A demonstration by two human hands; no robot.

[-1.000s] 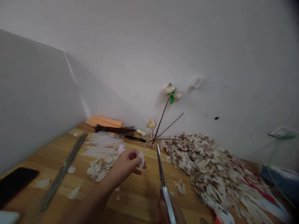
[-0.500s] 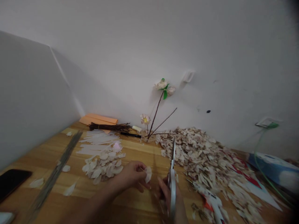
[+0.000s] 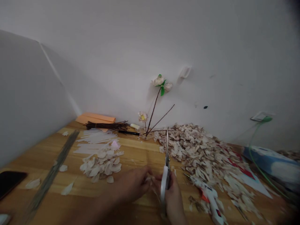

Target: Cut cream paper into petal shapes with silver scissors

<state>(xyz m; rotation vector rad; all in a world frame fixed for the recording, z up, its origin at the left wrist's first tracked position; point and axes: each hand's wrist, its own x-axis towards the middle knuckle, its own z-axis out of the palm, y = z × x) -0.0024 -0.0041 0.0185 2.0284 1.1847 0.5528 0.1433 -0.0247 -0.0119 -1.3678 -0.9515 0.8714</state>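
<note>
My left hand [image 3: 137,184] is closed, fingertips pinched on a pale petal [image 3: 149,179] that is partly hidden and blurred. My right hand [image 3: 173,195] grips a pair of scissors [image 3: 165,179], blades pointing away from me and seemingly together. The fingertips of both hands meet at the petal, or very nearly. To the left of my hands lies a small heap of pale petals [image 3: 102,165]. A much larger pile of dried petals [image 3: 199,148] spreads to the right, with a white glue gun [image 3: 212,200] at its near edge.
Petal flowers on brown stems [image 3: 154,109] stand against the wall. Behind the small heap are white strips [image 3: 90,143], a black pen [image 3: 128,132], brown sticks [image 3: 105,125] and orange paper [image 3: 96,117]. Grey wires [image 3: 55,170] and a phone [image 3: 11,182] lie left. A green cord [image 3: 252,153] hangs right.
My hands have come together; the petal in my left hand now meets my right fingertips. The scissors have shifted slightly left. The whole view has moved a little.
</note>
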